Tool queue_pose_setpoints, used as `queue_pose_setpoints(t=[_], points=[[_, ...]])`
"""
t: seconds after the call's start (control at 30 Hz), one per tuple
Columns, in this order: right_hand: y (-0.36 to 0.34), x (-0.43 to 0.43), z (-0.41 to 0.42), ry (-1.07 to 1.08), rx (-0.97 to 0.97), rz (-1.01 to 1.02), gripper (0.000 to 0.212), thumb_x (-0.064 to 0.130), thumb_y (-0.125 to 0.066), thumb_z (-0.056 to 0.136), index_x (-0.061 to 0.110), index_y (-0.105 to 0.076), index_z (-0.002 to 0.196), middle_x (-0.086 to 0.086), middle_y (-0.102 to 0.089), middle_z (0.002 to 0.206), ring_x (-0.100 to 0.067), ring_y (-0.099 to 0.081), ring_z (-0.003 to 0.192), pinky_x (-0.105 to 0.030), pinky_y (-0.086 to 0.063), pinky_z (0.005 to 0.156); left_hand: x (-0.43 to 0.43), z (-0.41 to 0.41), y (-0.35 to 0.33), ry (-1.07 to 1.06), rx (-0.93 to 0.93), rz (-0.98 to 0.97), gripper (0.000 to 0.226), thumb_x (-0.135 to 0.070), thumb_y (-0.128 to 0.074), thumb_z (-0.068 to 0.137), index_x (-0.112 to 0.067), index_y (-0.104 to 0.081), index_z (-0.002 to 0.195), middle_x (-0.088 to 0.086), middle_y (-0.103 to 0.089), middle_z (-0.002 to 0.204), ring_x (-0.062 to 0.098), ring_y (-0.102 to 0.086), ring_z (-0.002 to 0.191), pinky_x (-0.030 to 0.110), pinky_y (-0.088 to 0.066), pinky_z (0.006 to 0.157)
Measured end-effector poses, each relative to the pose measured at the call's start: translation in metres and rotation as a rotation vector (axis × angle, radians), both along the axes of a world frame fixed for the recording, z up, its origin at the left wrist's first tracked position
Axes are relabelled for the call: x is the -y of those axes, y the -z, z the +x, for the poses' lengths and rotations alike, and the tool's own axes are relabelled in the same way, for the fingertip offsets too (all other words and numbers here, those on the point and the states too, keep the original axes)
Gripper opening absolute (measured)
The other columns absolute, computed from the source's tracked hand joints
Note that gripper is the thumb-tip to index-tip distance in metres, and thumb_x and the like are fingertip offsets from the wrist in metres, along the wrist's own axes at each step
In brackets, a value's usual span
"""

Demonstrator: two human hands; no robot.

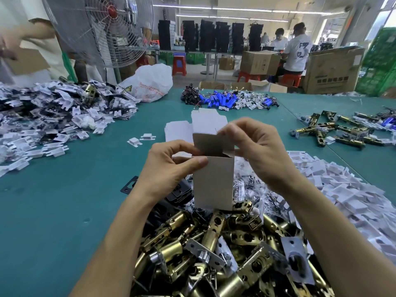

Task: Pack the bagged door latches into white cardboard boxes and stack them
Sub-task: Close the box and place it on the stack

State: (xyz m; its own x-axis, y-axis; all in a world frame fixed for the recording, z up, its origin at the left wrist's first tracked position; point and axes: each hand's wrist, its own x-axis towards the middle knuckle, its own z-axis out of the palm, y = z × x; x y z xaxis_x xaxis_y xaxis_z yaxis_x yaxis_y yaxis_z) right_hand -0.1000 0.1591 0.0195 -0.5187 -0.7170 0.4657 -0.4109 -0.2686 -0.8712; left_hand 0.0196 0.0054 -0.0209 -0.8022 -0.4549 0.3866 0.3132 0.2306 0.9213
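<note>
Heap of brass door latches [216, 243] at near edge of table [64, 211], some in clear bags. Just above heap, white cardboard box [213, 183] held upright, top open, lid flap raised. Left grip [171, 166] curled round box's upper left corner, thumb across front face. Right grip [255, 146] pinches flap at box's top right. Flat box blanks [177, 130] lie behind box, mid-table. White plastic pieces [347, 189] piled toward right edge. Blue cylinders [222, 100] near far edge.

Bare table [64, 211] left; latch pile [214, 254] blocks near edge.
</note>
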Motion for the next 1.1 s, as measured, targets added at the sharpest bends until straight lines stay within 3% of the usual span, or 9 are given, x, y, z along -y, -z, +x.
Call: queue_pose_setpoints(t=[0.1,0.23,0.4,0.57,0.67,0.8,0.9,1.0,1.1], points=[[0.001,-0.001,-0.001,0.022,-0.015,0.051,0.012,0.026,-0.068,0.078,0.015,-0.071,0.083,0.007,-0.071,0.072,-0.006,-0.066,0.071,-0.019,-0.052,0.066,-0.001,0.001,-0.001,0.01,-0.03,0.036,0.014,-0.021,-0.082,0.065,-0.025,-0.073,0.075,-0.003,-0.076,0.083,0.017,-0.075,0.073,0.021,-0.055,0.059],[0.001,-0.006,-0.005,0.062,-0.098,0.101,0.008,0.016,-0.077,0.079,0.016,-0.076,0.087,-0.003,-0.077,0.084,-0.02,-0.073,0.08,-0.03,-0.059,0.076,-0.001,0.001,-0.002,-0.01,-0.04,0.01,0.025,-0.022,-0.084,0.066,-0.024,-0.061,0.077,0.0,-0.077,0.092,0.021,-0.075,0.073,0.024,-0.056,0.057],[-0.005,-0.007,-0.005,0.157,-0.309,0.214,0.02,0.006,-0.08,0.079,0.024,-0.075,0.087,0.005,-0.076,0.086,-0.013,-0.071,0.085,-0.035,-0.058,0.083,0.001,0.001,-0.002,0.007,-0.02,0.034,0.033,-0.028,-0.089,0.064,-0.035,-0.061,0.081,0.004,-0.075,0.095,0.021,-0.075,0.076,0.027,-0.057,0.061],[-0.014,-0.005,-0.007,0.142,-0.329,0.275,0.02,0.006,-0.082,0.076,0.019,-0.075,0.09,0.004,-0.076,0.087,-0.01,-0.071,0.084,-0.031,-0.057,0.086,0.002,0.001,-0.003,0.025,0.008,0.021,0.039,-0.033,-0.089,0.066,-0.037,-0.063,0.095,0.001,-0.077,0.097,0.023,-0.076,0.079,0.028,-0.057,0.062],[-0.016,-0.005,-0.008,0.135,-0.323,0.321,0.014,0.007,-0.081,0.078,0.017,-0.079,0.087,0.006,-0.077,0.083,-0.007,-0.071,0.083,-0.021,-0.055,0.082,-0.001,0.001,-0.003,-0.003,0.009,0.027,0.029,-0.043,-0.083,0.072,-0.037,-0.067,0.095,0.002,-0.077,0.096,0.02,-0.074,0.077,0.032,-0.058,0.061],[-0.013,-0.003,-0.003,0.141,-0.331,0.342,0.015,0.003,-0.075,0.083,0.016,-0.079,0.089,0.006,-0.077,0.084,-0.003,-0.07,0.083,-0.013,-0.051,0.077,-0.001,0.0,-0.004,-0.026,0.034,-0.003,0.011,-0.037,-0.078,0.081,-0.031,-0.073,0.089,0.001,-0.076,0.091,0.015,-0.072,0.076,0.035,-0.061,0.062],[-0.01,-0.004,-0.001,0.138,-0.329,0.342,0.021,0.003,-0.071,0.086,0.02,-0.079,0.093,0.007,-0.077,0.089,-0.003,-0.07,0.087,-0.016,-0.054,0.081,-0.002,0.0,-0.003,-0.02,0.041,-0.011,0.002,-0.027,-0.071,0.086,-0.029,-0.073,0.087,0.0,-0.075,0.089,0.017,-0.072,0.077,0.041,-0.063,0.065],[-0.007,-0.007,0.0,0.119,-0.306,0.342,0.023,0.004,-0.071,0.087,0.024,-0.077,0.098,0.011,-0.075,0.096,-0.003,-0.07,0.092,-0.022,-0.055,0.086,0.0,-0.001,-0.002,-0.012,0.045,-0.025,0.018,-0.016,-0.068,0.093,-0.031,-0.072,0.083,0.0,-0.074,0.087,0.014,-0.07,0.076,0.037,-0.062,0.064],[-0.002,-0.009,0.001,0.093,-0.294,0.326,0.026,0.008,-0.073,0.086,0.027,-0.074,0.103,0.008,-0.075,0.101,-0.008,-0.07,0.097,-0.03,-0.057,0.09,0.003,0.0,0.0,-0.019,0.08,-0.037,0.021,-0.019,-0.069,0.094,-0.034,-0.072,0.08,0.001,-0.073,0.085,0.014,-0.07,0.079,0.035,-0.061,0.066]])
